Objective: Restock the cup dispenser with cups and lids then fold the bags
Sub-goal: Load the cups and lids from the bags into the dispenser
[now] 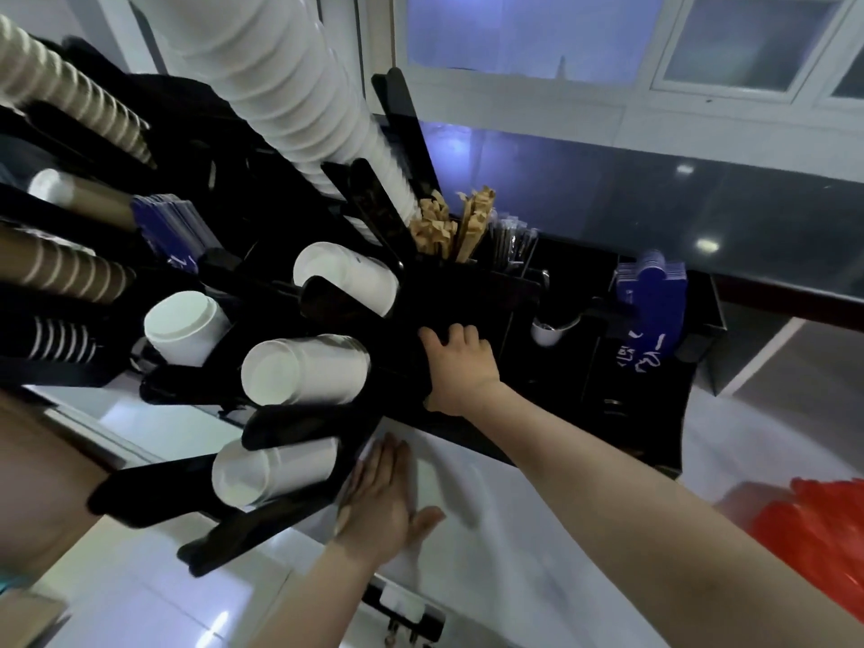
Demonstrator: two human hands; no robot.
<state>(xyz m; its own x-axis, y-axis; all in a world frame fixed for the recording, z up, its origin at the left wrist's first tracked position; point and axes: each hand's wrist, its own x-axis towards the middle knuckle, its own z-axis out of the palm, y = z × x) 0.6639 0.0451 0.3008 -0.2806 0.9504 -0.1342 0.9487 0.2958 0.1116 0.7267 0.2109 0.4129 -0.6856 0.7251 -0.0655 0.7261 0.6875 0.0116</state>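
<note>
White counter (537,530) carries black cup dispenser (467,292), red bag (823,544).

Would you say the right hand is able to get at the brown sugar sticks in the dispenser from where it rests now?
Probably yes. The right hand rests flat on the black dispenser just below the brown sugar sticks, which stand open-topped in their compartment, and nothing lies between them. The left hand is lower down, clear of that path.

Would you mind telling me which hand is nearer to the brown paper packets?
The right hand is nearer, resting on the black dispenser just below the brown packets. The left hand lies flat, farther down.
</note>
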